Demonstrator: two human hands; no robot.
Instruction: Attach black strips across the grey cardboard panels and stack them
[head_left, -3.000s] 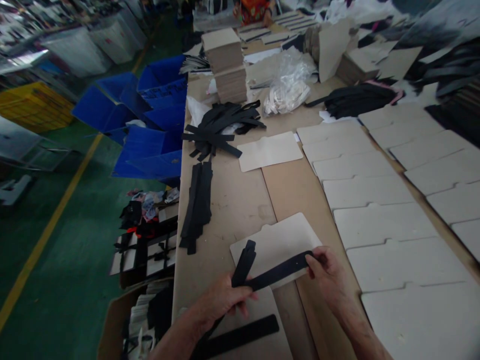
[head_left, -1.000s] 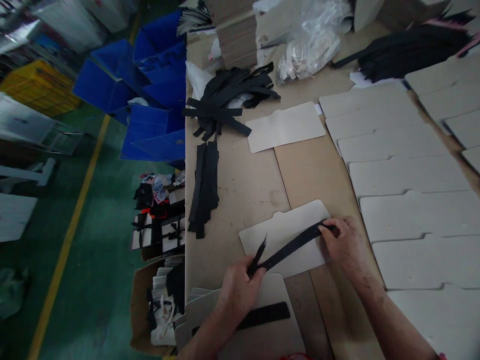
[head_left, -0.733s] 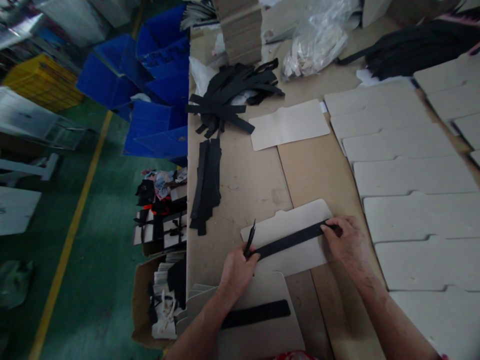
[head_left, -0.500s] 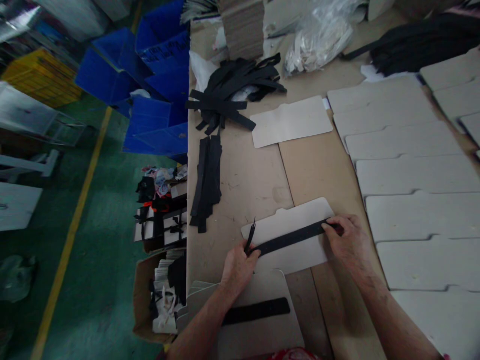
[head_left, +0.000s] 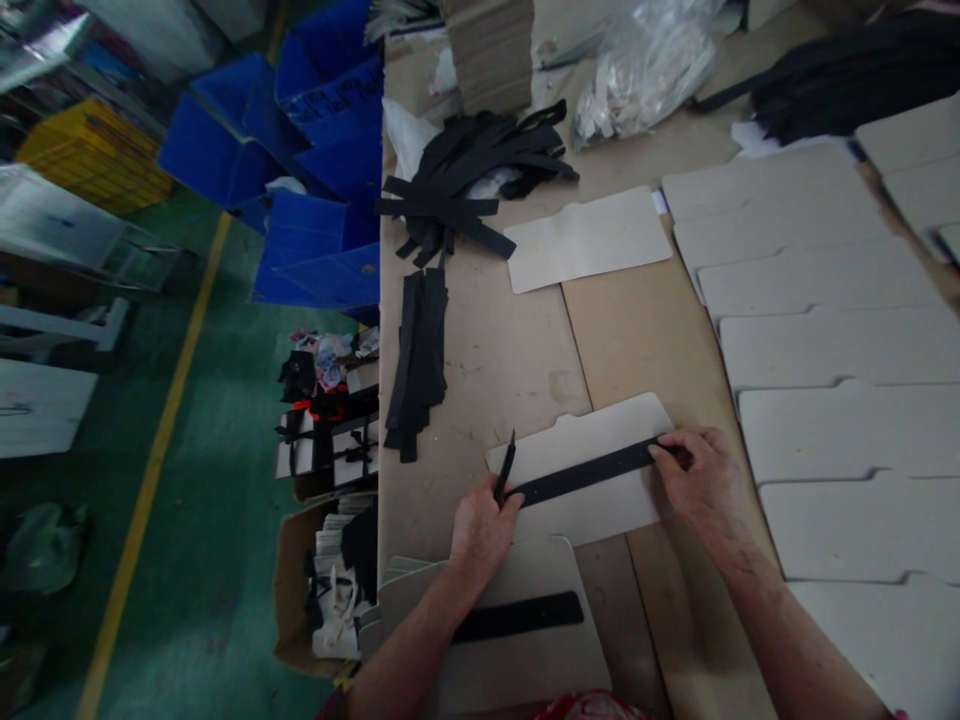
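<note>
Got the left hand (head_left: 484,525) and right hand (head_left: 697,475) pinching opposite ends of a long, flat, matte black strip (head_left: 585,475), with more dark strips (head_left: 506,468) poking up from the left fist. It slanted steeper a second ago; now it runs straighter across a pale beige, round-cornered board (head_left: 592,432), well in from the table's (head_left: 495,350) left edge.

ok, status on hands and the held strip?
Left hand and right hand pinch black strip at opposite ends. Strip stretched over pale board. Possible snag: dark piece jutting from left hand.
</note>
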